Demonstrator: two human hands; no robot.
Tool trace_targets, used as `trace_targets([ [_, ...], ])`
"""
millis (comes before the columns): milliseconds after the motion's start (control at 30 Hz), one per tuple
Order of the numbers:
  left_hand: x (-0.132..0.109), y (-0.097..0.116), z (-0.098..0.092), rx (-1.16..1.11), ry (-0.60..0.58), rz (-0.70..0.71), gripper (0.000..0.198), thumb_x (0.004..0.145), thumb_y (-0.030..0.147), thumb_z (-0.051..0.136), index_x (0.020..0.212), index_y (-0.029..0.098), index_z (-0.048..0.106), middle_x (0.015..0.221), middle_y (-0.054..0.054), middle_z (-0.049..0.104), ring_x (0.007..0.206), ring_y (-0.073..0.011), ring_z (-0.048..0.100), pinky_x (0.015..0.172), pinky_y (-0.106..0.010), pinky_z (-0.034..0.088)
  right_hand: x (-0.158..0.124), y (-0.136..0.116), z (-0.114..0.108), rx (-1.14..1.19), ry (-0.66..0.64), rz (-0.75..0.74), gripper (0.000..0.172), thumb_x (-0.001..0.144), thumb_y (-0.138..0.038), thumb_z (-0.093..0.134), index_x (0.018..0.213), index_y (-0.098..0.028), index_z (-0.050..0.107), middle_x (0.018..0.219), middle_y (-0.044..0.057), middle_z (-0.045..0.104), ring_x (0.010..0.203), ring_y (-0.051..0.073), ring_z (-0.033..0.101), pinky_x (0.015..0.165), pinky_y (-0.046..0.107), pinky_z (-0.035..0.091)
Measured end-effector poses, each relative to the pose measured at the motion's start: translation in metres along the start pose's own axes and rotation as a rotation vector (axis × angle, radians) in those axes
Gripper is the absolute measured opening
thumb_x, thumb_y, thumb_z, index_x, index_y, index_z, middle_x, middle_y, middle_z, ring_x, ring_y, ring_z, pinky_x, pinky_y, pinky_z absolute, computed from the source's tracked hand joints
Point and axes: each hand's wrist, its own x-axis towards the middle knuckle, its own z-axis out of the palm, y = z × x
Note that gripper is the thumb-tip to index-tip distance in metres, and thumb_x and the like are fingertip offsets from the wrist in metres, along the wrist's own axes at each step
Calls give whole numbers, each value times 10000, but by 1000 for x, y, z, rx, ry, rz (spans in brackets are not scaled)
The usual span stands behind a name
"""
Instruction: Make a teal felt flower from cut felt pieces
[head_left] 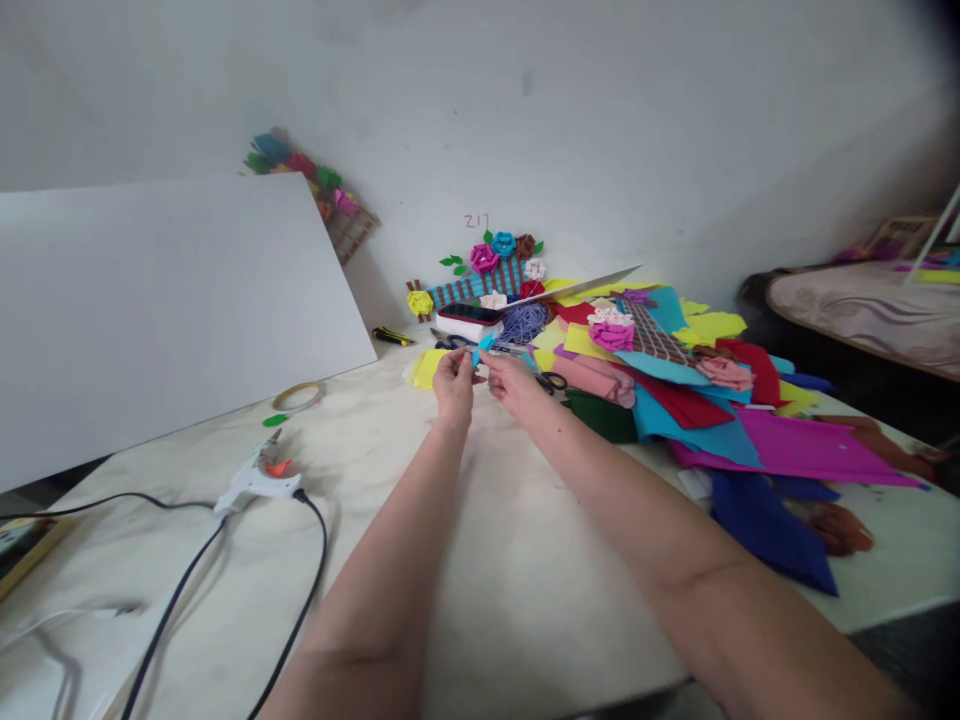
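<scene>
Both my hands meet over the middle of the table, with a small blue piece of crepe paper point(484, 346) between them. My left hand point(454, 385) pinches its lower left end. From the other side, the fingers of my right hand point(511, 380) are closed on the same piece. Yellow paper point(426, 368) lies just behind my left hand. Black-handled scissors point(553, 382) rest right of my right hand, partly hidden. Behind my hands are a phone point(471, 314) on a white box and a tangle of purple cord point(523, 322).
At left, a white glue gun point(259, 482) with black cable stands near a tape roll point(298, 397) and a green paper leaf point(275, 421). A yellow cutter point(392, 336) lies by the big white board point(165, 320). Coloured paper point(817, 445) piles up at right. Paper flowers point(484, 258) lean on the wall.
</scene>
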Motion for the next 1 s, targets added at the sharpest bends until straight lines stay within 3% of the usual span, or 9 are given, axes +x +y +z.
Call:
trace_targets([
  [133, 4, -3, -6, 112, -83, 9, 247, 741, 274, 608, 948, 151, 551, 650, 27, 522, 543, -80, 508, 563, -244, 510, 1, -2, -1, -118, 63, -36, 229, 664, -229, 665, 588, -179, 454, 381, -116, 281, 346, 21, 209, 364, 190, 128],
  [267, 8, 2, -15, 256, -283, 16, 219, 737, 266, 600, 928, 158, 588, 685, 4, 569, 613, -101, 534, 611, -242, 500, 5, -4, -8, -204, 61, -76, 165, 639, -211, 662, 618, -163, 506, 385, -113, 296, 344, 21, 230, 357, 188, 144],
  [333, 9, 7, -20, 301, -371, 18, 200, 723, 244, 602, 905, 164, 613, 699, -1, 585, 631, -110, 532, 614, -228, 475, 7, -7, -13, -230, 9, -66, 164, 621, -213, 677, 644, -158, 523, 386, -113, 301, 344, 21, 225, 354, 187, 134],
  [400, 8, 12, -23, 301, -378, 23, 150, 710, 205, 586, 844, 160, 637, 691, -3, 579, 636, -111, 510, 607, -211, 444, 9, -10, -19, -247, -67, -52, 206, 591, -222, 706, 647, -160, 518, 385, -114, 301, 347, 19, 215, 352, 185, 117],
  [600, 3, 21, -24, 226, -463, -167, 137, 666, 123, 508, 556, 148, 585, 559, 5, 506, 555, -104, 446, 564, -210, 379, 12, -17, -34, -278, -284, -50, 372, 510, -313, 792, 555, -168, 451, 401, -118, 258, 374, 6, 179, 354, 170, 103],
  [767, 1, 24, -30, 313, -694, -175, 48, 612, 126, 612, 643, 143, 645, 632, -15, 601, 622, -130, 512, 627, -232, 405, 13, -20, -40, -313, -376, -1, 331, 531, -317, 784, 607, -150, 509, 409, -113, 286, 377, 8, 196, 358, 163, 106],
  [1000, 7, 14, -38, 266, -785, -243, 85, 651, 187, 609, 583, 138, 595, 564, -10, 540, 547, -102, 476, 589, -229, 405, 13, -20, -44, -325, -491, 61, 311, 567, -279, 766, 598, -154, 483, 420, -115, 274, 377, 4, 182, 366, 162, 100],
])
